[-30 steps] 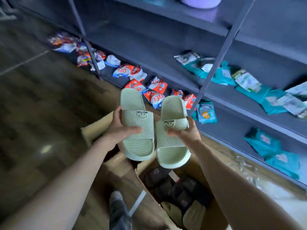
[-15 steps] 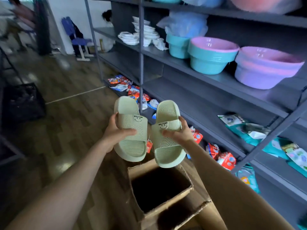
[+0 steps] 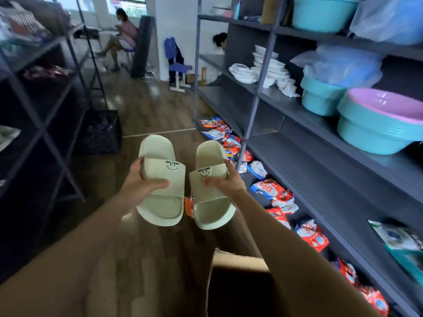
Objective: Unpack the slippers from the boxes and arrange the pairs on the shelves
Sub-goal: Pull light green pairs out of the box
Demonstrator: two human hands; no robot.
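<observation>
Left hand [image 3: 142, 180]: grip wraps the strap of the left slipper [image 3: 160, 208]. Right hand [image 3: 225, 183]: grip wraps the strap of the right slipper [image 3: 211, 212]; both slippers are pale green and sit side by side at centre of frame. Cardboard box [image 3: 238, 261] sits lower centre, grey shelves [image 3: 320, 172] along the right.

Cardboard box [image 3: 238, 266] cropped by lower edge, interior too dark to read; orange tag [image 3: 188, 205], perhaps a label, partly behind right slipper [image 3: 212, 202].
</observation>
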